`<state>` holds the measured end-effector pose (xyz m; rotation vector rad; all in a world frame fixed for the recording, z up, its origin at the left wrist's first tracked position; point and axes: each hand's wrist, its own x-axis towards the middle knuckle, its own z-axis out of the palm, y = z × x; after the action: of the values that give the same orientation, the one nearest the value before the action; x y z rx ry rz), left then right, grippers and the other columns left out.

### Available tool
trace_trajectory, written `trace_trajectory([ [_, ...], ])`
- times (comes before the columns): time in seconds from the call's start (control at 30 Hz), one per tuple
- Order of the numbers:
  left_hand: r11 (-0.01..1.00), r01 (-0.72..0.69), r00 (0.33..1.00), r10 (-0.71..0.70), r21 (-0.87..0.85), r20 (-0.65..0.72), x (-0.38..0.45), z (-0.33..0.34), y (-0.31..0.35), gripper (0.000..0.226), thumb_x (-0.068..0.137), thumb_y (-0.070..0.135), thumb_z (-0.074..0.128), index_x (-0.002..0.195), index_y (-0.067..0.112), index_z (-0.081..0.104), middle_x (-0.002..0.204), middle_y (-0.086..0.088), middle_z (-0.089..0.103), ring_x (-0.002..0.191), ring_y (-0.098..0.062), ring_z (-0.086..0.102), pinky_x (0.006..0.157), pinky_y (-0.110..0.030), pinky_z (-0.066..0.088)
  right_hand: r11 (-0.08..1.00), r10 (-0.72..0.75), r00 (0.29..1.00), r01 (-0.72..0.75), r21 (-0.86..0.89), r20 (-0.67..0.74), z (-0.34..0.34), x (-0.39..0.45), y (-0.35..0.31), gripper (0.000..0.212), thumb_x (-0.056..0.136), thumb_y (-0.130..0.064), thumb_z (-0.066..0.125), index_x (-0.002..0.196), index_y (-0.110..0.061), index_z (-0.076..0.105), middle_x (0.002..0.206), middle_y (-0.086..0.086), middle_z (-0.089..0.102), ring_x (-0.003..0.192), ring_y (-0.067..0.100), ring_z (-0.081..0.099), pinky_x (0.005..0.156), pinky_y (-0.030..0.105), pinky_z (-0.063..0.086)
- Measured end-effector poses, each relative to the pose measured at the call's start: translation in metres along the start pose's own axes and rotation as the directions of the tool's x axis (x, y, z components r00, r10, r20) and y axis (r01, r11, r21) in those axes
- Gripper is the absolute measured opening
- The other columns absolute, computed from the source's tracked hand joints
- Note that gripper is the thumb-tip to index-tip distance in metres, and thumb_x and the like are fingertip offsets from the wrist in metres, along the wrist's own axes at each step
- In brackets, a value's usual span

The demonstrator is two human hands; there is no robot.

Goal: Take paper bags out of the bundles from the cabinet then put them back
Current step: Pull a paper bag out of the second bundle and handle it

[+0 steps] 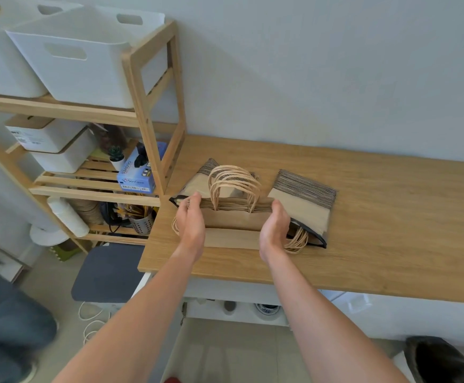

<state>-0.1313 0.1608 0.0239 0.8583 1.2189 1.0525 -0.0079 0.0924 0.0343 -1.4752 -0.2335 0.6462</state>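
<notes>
A stack of flat brown paper bags (233,225) with looped twine handles lies on the wooden counter (377,222). My left hand (190,217) presses against the stack's left side, fingers fairly straight. Against the stack's right side rests my right hand (275,226), palm inward. A bundle of bags in a black-edged wrapper (194,183) lies behind the stack on the left. A second bundle (305,200) lies to the right, its handles (297,241) sticking out toward me.
A wooden shelf unit (153,111) stands left of the counter with white bins (81,53), a blue glove box (139,172) and a metal utensil holder (141,223). A grey stool (106,272) sits below. Another person's leg (7,322) shows at far left.
</notes>
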Motion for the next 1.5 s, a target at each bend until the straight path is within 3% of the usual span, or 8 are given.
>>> trace_trajectory([
  [0.13,0.997,-0.069,0.998,0.07,0.023,-0.009,0.001,0.001,0.002,0.025,0.096,0.035,0.051,0.11,0.019,0.064,0.104,0.015,0.059,0.108,-0.008,0.051,0.084,-0.024,0.033,0.974,-0.19,0.982,0.188,-0.126,0.003,0.003,0.007,0.0,0.035,0.106,-0.017,0.037,0.103,-0.013,0.071,0.083,-0.006,0.061,0.072,-0.004,0.052,0.07,0.027,0.038],
  [0.47,0.946,-0.261,0.963,0.27,0.194,-0.016,-0.005,-0.009,-0.001,0.04,0.1,0.043,0.043,0.078,0.012,0.053,0.074,0.002,0.053,0.068,-0.008,0.045,0.068,-0.029,0.039,0.898,-0.224,0.927,0.316,-0.306,0.3,-0.002,0.014,-0.011,0.022,0.102,-0.023,0.053,0.105,-0.012,0.072,0.109,0.002,0.068,0.102,0.014,0.057,0.09,0.029,0.039],
  [0.6,0.916,-0.316,0.946,0.322,0.248,0.016,-0.008,-0.014,0.0,0.044,0.102,0.041,0.041,0.081,0.005,0.055,0.075,-0.001,0.051,0.068,-0.009,0.044,0.067,-0.028,0.038,0.651,-0.02,0.715,0.54,-0.533,0.699,-0.028,0.021,-0.035,0.049,0.088,-0.025,0.054,0.134,-0.011,0.06,0.132,-0.001,0.048,0.122,0.01,0.041,0.104,0.029,0.031],
  [0.73,0.889,-0.33,0.942,0.334,0.319,0.045,-0.014,-0.014,-0.005,0.052,0.101,0.046,0.04,0.08,0.0,0.051,0.073,-0.002,0.05,0.067,-0.01,0.044,0.067,-0.03,0.038,0.151,0.145,0.696,0.687,-0.711,0.703,-0.025,0.026,-0.054,0.035,0.068,-0.017,0.063,0.103,-0.02,0.068,0.097,0.002,0.067,0.089,0.024,0.065,0.075,0.032,0.054],
  [0.8,0.869,-0.323,0.946,0.312,0.374,0.093,-0.015,-0.015,-0.006,0.052,0.099,0.05,0.039,0.075,0.005,0.048,0.071,-0.001,0.049,0.067,-0.012,0.044,0.067,-0.033,0.037,0.079,0.261,0.698,0.673,-0.735,0.667,-0.016,0.026,-0.06,0.042,0.062,-0.017,0.056,0.103,-0.018,0.064,0.096,0.006,0.068,0.081,0.026,0.067,0.07,0.033,0.059],
  [1.07,0.698,-0.402,0.905,0.205,0.592,0.372,-0.009,-0.032,0.018,0.058,0.088,0.073,0.039,0.104,0.023,0.064,0.099,0.002,0.066,0.094,-0.019,0.059,0.087,-0.041,0.047,0.131,0.486,0.648,0.61,-0.781,0.587,-0.014,0.045,-0.076,0.057,0.091,-0.029,0.068,0.143,-0.027,0.045,0.136,0.003,0.053,0.1,0.031,0.069,0.073,0.046,0.064],
  [1.23,0.388,-0.798,0.589,0.341,0.461,0.732,-0.006,-0.019,0.089,0.034,0.087,0.045,0.064,0.11,0.02,0.06,0.098,0.012,0.067,0.085,0.001,0.058,0.075,-0.019,0.04,0.151,0.468,0.662,0.593,-0.791,0.586,-0.007,0.059,-0.127,0.064,0.096,-0.028,0.068,0.152,-0.026,0.036,0.159,0.005,0.034,0.107,0.034,0.065,0.079,0.044,0.063],
  [1.5,0.095,-0.847,0.51,0.423,0.523,0.749,0.04,0.055,0.196,0.038,0.079,0.002,0.06,0.112,0.022,0.06,0.09,0.006,0.065,0.082,-0.013,0.061,0.073,-0.022,0.046,0.211,0.325,0.693,0.61,-0.764,0.643,0.031,0.088,-0.25,0.043,0.098,-0.015,0.065,0.138,-0.022,0.053,0.151,0.003,0.043,0.133,0.035,0.047,0.078,0.049,0.063],
])
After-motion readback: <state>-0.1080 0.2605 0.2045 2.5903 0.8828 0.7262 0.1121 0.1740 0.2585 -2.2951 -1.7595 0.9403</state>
